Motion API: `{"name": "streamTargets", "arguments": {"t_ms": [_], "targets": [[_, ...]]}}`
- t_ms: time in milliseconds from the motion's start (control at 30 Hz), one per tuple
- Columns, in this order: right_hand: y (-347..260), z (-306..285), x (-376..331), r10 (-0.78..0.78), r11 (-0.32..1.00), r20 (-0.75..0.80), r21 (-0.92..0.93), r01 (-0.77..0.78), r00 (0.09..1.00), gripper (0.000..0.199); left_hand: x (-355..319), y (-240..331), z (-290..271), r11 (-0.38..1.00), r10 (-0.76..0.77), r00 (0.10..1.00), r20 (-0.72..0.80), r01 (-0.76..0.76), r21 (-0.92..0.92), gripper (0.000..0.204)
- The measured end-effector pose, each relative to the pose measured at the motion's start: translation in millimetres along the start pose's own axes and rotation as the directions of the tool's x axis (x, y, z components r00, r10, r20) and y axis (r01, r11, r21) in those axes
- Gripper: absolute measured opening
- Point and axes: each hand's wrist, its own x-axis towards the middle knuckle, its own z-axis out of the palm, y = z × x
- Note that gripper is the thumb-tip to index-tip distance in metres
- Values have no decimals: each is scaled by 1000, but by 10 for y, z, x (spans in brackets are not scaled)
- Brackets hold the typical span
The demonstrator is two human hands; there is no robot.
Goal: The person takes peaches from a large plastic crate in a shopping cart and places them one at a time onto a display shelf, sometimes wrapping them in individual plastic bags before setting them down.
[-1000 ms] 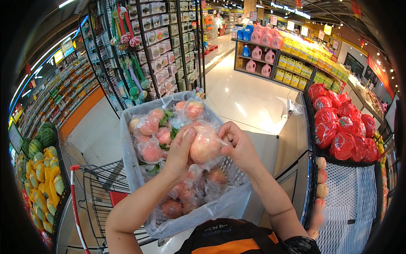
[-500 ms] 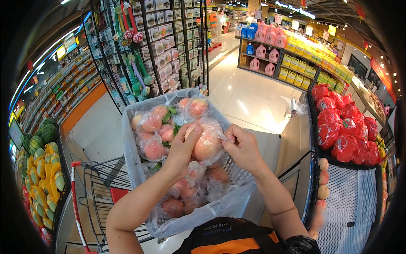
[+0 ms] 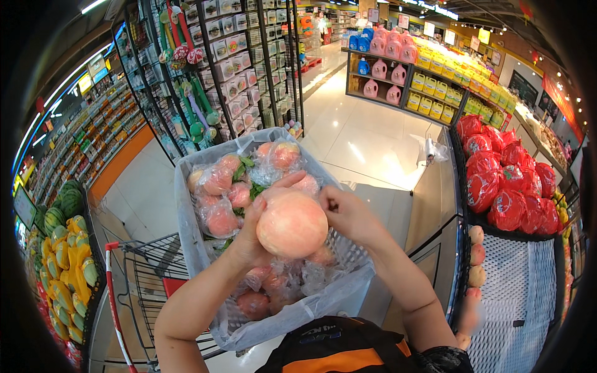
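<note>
A large pink-orange peach [image 3: 292,225] wrapped in clear film is held up over a grey crate [image 3: 348,291]. My left hand [image 3: 252,233] cups it from the left, thumb across its top. My right hand [image 3: 348,214] pinches the film at its right side. The crate is lined with clear plastic and holds several more wrapped peaches [image 3: 217,180] with some green leaves.
A red-handled wire shopping cart [image 3: 134,280] stands below left of the crate. Red net-bagged fruit [image 3: 507,180] fills a black bin at right, with a white mesh shelf [image 3: 519,311] below. Yellow and green fruit [image 3: 62,261] lies at left. Hanging-goods racks [image 3: 217,68] stand behind.
The peach has come up closer to the camera between both hands. My right hand has shifted onto its right side.
</note>
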Motion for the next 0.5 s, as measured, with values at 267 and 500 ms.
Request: {"name": "streamTargets", "arguments": {"t_ms": [267,500], "targets": [[100,-546,-48,-321,914,-153,210,348,935,47,5,-1,-20,979,-145,982,-122,124,-165,68],[-156,-120,-466,-302,925,161,-188,329,940,90,-16,-219,128,911,-131,934,-333,246,332,56]]}}
